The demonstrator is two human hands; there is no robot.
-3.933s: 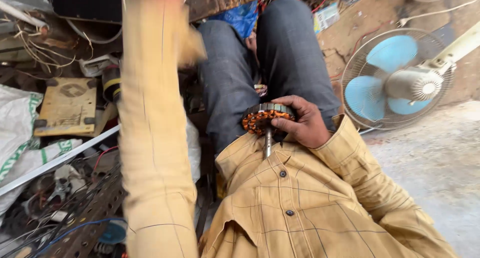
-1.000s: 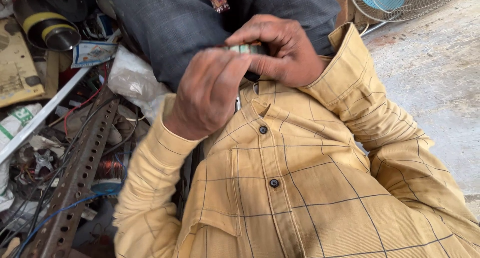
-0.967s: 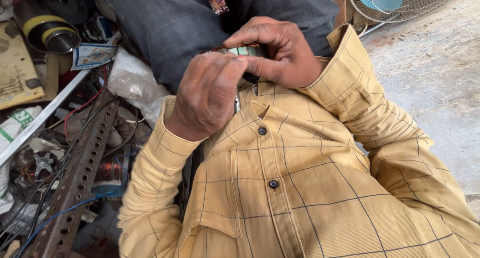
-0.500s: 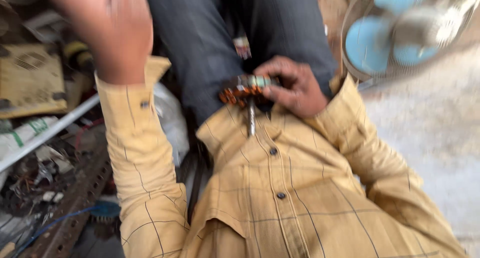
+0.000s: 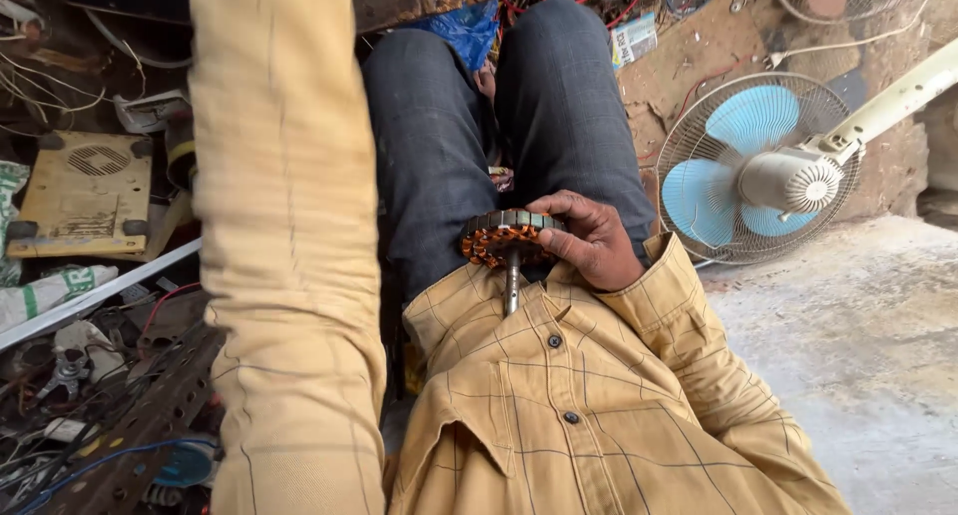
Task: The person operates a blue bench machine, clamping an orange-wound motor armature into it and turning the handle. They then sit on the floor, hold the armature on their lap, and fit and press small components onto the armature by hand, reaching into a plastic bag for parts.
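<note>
My right hand (image 5: 594, 241) grips a round motor stator (image 5: 506, 238) with copper windings against my lap, its steel shaft (image 5: 512, 287) pointing down toward my yellow checked shirt. My left arm, in its yellow sleeve (image 5: 284, 236), stretches straight up and forward past the top of the view. The left hand itself is out of sight beyond the frame edge. I am seated with my knees in dark trousers (image 5: 499, 106) ahead of me.
A table fan (image 5: 753, 166) with blue blades stands on the concrete floor at the right. At the left lie a beige vented box (image 5: 85, 191), a white bar (image 5: 90, 297), a perforated metal angle (image 5: 130, 425) and tangled wires and scrap.
A second ago both hands were together on the stator. The left hand has since lifted off and reached up and forward out of view; the right hand keeps hold of the stator.
</note>
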